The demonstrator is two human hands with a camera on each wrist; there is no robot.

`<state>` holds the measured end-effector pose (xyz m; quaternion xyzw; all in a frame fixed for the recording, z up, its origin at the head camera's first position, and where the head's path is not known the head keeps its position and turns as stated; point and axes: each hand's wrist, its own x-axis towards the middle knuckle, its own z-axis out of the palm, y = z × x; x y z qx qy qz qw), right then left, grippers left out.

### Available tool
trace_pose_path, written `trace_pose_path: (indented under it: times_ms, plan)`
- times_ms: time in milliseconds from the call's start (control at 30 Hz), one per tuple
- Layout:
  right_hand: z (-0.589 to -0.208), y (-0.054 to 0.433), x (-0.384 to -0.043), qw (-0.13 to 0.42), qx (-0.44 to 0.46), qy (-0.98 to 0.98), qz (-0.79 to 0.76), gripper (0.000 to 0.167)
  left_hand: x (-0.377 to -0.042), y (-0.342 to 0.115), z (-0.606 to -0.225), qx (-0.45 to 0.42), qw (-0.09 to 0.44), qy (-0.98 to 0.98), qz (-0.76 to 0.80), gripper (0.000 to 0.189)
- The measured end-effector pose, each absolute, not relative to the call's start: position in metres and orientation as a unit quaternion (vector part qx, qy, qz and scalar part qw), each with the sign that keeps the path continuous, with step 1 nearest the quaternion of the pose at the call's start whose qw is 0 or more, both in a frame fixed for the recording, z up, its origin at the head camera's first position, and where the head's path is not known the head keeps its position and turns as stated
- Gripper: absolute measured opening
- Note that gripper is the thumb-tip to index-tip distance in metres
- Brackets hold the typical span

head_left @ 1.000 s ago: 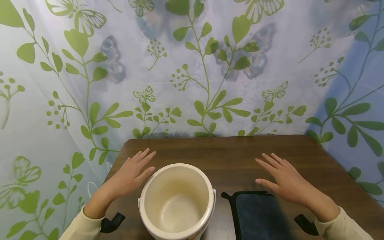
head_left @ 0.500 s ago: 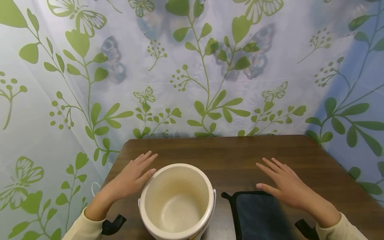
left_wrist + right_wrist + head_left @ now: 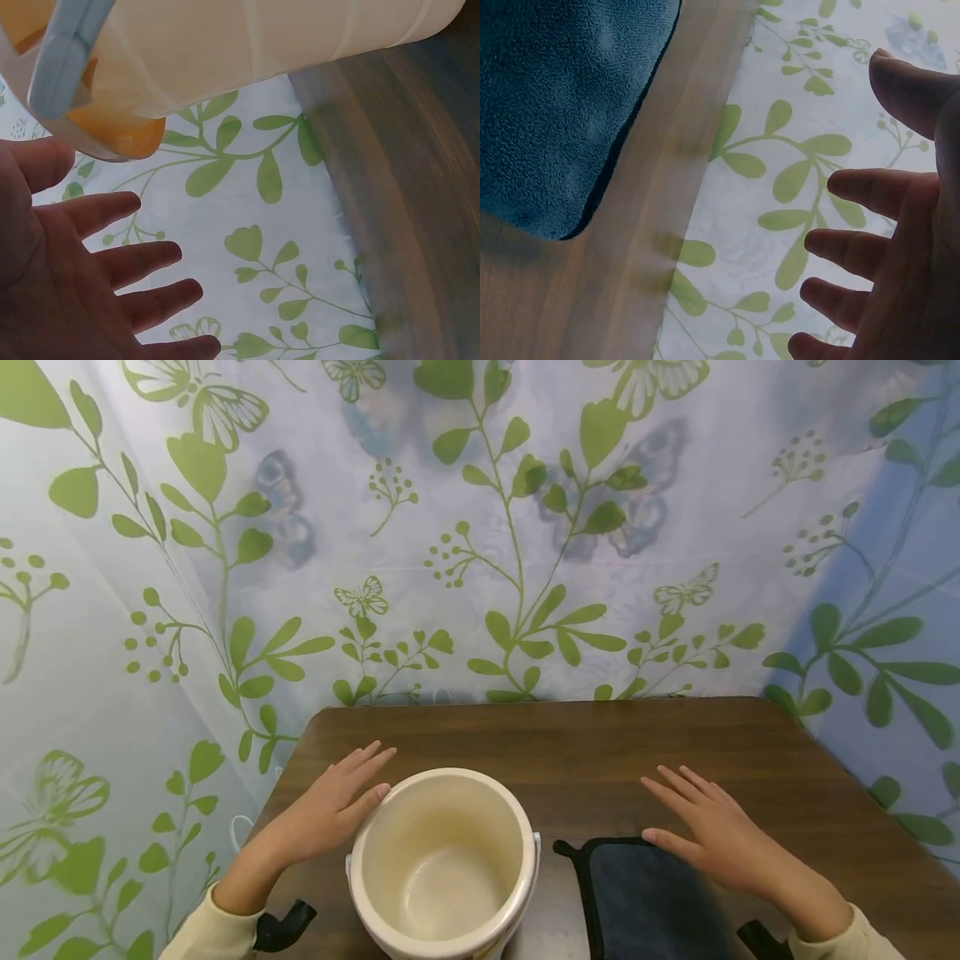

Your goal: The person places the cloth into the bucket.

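Note:
A cream bucket with a pale side handle stands upright at the front of the table, and its inside shows bare. My left hand hovers at its left, fingers straight and spread, thumb tip right at the rim. In the left wrist view the palm of that left hand faces the bucket's side. A dark blue plush cloth with black edging and a small loop lies flat right of the bucket. Over its far right corner my right hand is held with fingers extended, holding nothing.
The brown wooden table reaches back to a white curtain printed with green leaves and butterflies. Black curved pieces sit at both wrists by the cream sleeves. A thin white loop shows by the table's left edge.
Both hands have sunk slightly toward the table, the right one a bit more. The left hand has shifted a little to the right. Bucket and cloth have stayed in place.

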<state>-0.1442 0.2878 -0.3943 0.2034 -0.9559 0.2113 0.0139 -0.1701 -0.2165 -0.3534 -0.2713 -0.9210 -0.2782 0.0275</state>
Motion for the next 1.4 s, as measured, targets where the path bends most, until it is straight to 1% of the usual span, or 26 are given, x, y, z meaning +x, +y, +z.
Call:
trace_pose_path:
  times_ms: [567,800,1400]
  plan:
    - [-0.407,0.291,-0.143,0.019,0.205,-0.954,0.218,0.071,-0.172,-0.217,-0.361,-0.272,0.012,-0.911,-0.309,0.053]
    - [-0.409,0.291,-0.141,0.017,0.2,-0.954,0.221,0.071,-0.171,-0.218,-0.364,-0.277,0.018,-0.909,-0.312,0.051]
    - [-0.423,0.297,-0.135,0.024,0.201,-0.952,0.229,0.069,-0.166,-0.216,-0.368,-0.272,-0.002,-0.897,-0.348,0.05]
